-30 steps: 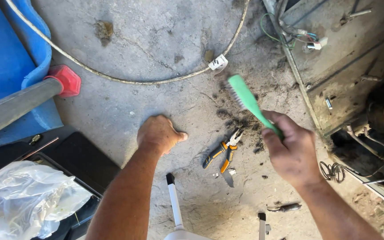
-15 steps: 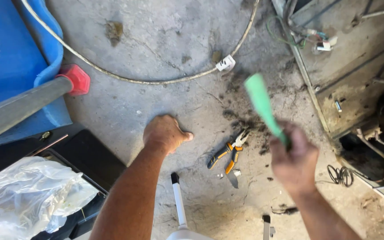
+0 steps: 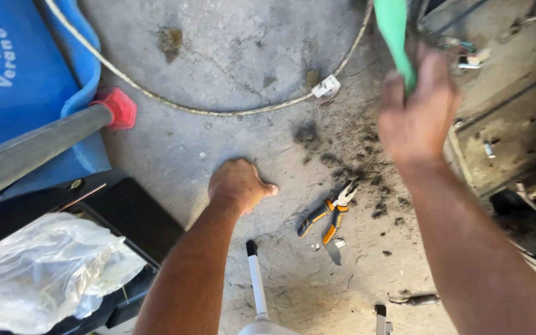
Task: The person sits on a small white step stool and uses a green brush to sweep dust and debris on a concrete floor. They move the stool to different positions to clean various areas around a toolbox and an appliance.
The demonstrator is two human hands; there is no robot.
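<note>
Head view: right hand [image 3: 418, 115] holds green brush [image 3: 394, 31] pointing up-left.

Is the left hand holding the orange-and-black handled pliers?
No: the left hand rests as a fist on the concrete floor, while the orange-and-black handled pliers lie apart beside it.

Cracked grey concrete floor [image 3: 231, 56], stained. On it: 1 pair of orange-handled pliers [image 3: 327, 214] beside dark debris [image 3: 355, 167], white cable [image 3: 218, 110] curving across, clear plastic bag [image 3: 38, 270] lower left, left fist [image 3: 238, 184] pressed down.
</note>
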